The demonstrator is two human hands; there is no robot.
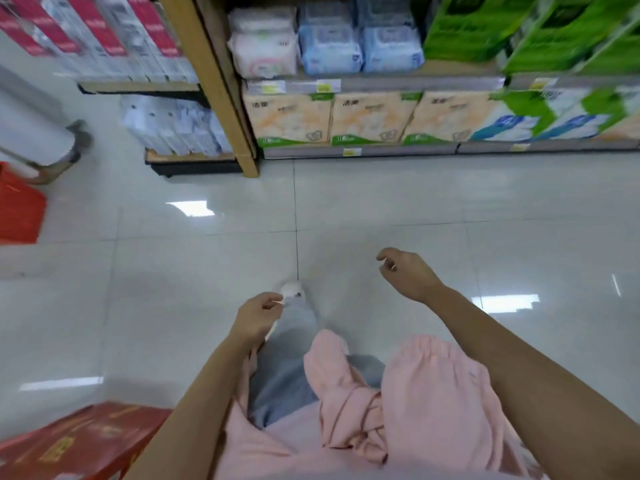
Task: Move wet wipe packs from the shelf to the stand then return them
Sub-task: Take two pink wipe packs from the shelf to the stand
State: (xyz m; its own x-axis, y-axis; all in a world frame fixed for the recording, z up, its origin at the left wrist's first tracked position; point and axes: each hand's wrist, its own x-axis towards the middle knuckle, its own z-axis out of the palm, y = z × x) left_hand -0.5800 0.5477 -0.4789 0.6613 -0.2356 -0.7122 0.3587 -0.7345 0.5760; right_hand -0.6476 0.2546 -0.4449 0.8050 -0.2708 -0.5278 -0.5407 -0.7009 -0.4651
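A shop aisle with a pale tiled floor. The left hand (pixel 258 315) and right hand (pixel 403 271) hang over it, loosely curled and empty. The wet wipe packs (pixel 360 53) sit stacked on the shelf (pixel 381 83) ahead, well apart from both hands. This looks like the approach for a pick. The next move calls for reaching up and gripping a pack.

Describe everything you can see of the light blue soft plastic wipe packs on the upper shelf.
The light blue soft plastic wipe packs look pillowy and glossy; the print is too blurred to read. They stand in two columns, seemingly stacked two high, on the wooden shelf board. A white and pink soft pack sits close at their left, green plastic-wrapped bundles at their right. Nothing else visibly touches them.
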